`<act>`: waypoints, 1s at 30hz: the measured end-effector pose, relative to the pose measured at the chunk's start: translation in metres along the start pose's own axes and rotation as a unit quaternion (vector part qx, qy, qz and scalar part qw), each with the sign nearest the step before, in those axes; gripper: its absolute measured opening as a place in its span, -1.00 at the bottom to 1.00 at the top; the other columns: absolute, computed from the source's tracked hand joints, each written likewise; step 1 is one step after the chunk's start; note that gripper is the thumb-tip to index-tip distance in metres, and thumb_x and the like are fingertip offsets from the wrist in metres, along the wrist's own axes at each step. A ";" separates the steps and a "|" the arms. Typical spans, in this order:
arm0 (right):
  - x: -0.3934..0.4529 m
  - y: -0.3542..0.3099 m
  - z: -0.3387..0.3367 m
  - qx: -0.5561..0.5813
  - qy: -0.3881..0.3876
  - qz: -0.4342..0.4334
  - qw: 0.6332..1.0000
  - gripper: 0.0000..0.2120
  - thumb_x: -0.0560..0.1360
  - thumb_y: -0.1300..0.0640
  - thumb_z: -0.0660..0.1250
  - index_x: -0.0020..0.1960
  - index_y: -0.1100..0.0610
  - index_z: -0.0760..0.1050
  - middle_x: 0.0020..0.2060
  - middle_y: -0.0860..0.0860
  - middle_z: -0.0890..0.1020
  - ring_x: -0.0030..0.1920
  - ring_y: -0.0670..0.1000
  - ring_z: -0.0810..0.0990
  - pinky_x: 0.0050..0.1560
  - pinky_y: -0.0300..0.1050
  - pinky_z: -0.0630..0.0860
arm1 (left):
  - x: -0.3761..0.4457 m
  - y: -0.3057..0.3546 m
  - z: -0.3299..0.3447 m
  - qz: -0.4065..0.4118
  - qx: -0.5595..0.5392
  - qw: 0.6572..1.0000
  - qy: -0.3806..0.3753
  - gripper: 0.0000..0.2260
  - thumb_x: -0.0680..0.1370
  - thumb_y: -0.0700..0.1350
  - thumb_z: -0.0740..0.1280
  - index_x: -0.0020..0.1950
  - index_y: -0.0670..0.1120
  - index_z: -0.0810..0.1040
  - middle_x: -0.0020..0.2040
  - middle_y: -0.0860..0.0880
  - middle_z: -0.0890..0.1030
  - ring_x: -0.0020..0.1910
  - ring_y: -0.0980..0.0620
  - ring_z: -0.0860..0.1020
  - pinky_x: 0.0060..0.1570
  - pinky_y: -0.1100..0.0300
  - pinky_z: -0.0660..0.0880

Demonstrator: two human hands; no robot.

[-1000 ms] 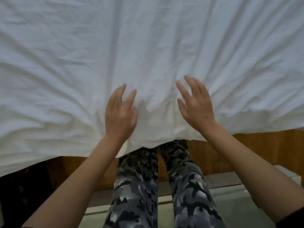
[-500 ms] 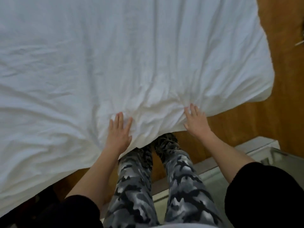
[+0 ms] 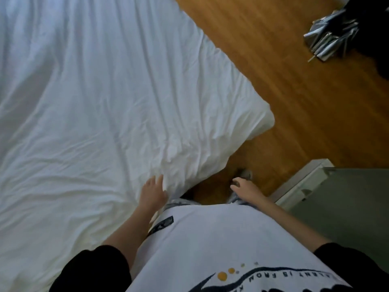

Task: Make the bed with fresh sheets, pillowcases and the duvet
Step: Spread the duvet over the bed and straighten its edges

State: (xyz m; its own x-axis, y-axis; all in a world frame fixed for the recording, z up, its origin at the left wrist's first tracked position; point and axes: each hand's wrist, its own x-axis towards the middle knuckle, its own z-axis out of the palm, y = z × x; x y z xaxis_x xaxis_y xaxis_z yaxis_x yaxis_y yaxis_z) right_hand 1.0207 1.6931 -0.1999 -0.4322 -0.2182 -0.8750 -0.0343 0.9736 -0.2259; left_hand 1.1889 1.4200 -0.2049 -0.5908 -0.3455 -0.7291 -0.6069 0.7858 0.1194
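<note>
Left hand (image 3: 152, 191): fingers straight, touching duvet (image 3: 117, 98) edge.
Right hand (image 3: 245, 189): loose, empty, off duvet.
Nearer hand: left.

I see soft, dim daylight on the sheet (image 3: 101, 106), bluish at top left; slight blur, edges bowed.

I am seeing a wooden floor (image 3: 294, 106) running beside and beyond everything else. A bundle of crumpled silver foil-like material (image 3: 330, 39) is lying on it at the top right, touching a dark shape (image 3: 372, 28) I cannot identify. A grey and white cabinet (image 3: 328, 199) is standing at the lower right.
</note>
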 end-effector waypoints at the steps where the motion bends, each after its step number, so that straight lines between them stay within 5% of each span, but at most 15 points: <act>1: 0.000 0.009 -0.011 0.012 0.005 -0.012 1.000 -0.57 0.61 -0.06 0.14 0.45 0.02 0.28 0.40 0.04 0.40 0.35 0.11 0.40 0.31 0.04 0.39 | 0.004 0.012 -0.006 -0.005 0.011 1.000 0.002 -0.44 0.61 -0.05 0.16 0.57 -0.11 0.04 0.53 -0.21 0.15 0.49 -0.16 0.17 0.42 0.04 0.15; 11: 0.071 0.145 -0.202 -0.004 0.050 -0.078 0.996 -0.57 0.61 0.04 0.18 0.44 0.12 0.29 0.38 0.10 0.40 0.36 0.12 0.38 0.31 0.01 0.36 | 0.079 0.261 -0.010 -0.075 -0.090 0.992 0.047 -0.46 0.58 -0.08 0.22 0.53 -0.12 0.14 0.46 -0.21 0.27 0.39 -0.21 0.30 0.31 -0.03 0.30; 17: 0.105 0.185 -0.300 -0.070 0.025 -0.065 0.995 -0.55 0.60 0.00 0.19 0.45 0.10 0.28 0.36 0.10 0.43 0.33 0.11 0.42 0.30 0.04 0.41 | 0.100 0.426 -0.018 -0.027 -0.188 0.979 0.072 -0.47 0.58 -0.06 0.21 0.53 -0.11 0.16 0.49 -0.15 0.24 0.44 -0.14 0.26 0.39 0.01 0.25; 22: 0.180 0.142 -0.335 -0.082 0.007 -0.079 0.993 -0.48 0.60 0.01 0.20 0.50 0.13 0.18 0.40 0.12 0.37 0.37 0.13 0.36 0.31 0.03 0.36 | 0.159 0.443 -0.026 -0.037 -0.185 0.979 0.076 -0.45 0.57 -0.09 0.25 0.53 -0.14 0.19 0.46 -0.20 0.29 0.41 -0.18 0.30 0.37 0.01 0.28; 27: 0.272 0.084 -0.343 -0.059 0.020 -0.073 0.995 -0.48 0.56 0.02 0.26 0.45 0.16 0.22 0.32 0.12 0.43 0.27 0.15 0.43 0.08 -0.06 0.37 | 0.257 0.420 -0.032 -0.060 -0.152 0.985 0.049 -0.43 0.61 -0.05 0.20 0.56 -0.09 0.04 0.53 -0.20 0.15 0.48 -0.16 0.18 0.43 0.03 0.17; 30: 0.322 0.064 -0.341 -0.028 0.012 -0.024 0.999 -0.27 0.50 -0.07 0.34 0.51 0.15 0.09 0.40 0.12 0.34 0.36 0.16 0.36 0.19 0.00 0.35 | 0.302 0.408 -0.037 -0.083 -0.148 0.985 0.033 -0.38 0.61 -0.04 0.20 0.57 -0.07 -0.06 0.55 -0.21 0.05 0.50 -0.17 0.11 0.44 0.01 0.17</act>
State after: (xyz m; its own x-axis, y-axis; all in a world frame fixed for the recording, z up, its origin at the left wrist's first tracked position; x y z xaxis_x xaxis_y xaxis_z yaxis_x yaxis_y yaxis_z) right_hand 0.5719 1.7079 -0.3493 -0.4507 -0.2637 -0.8529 -0.1057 0.9644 -0.2423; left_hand 0.7432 1.6178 -0.3515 -0.4978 -0.4969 -0.7108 -0.8205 0.5354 0.2004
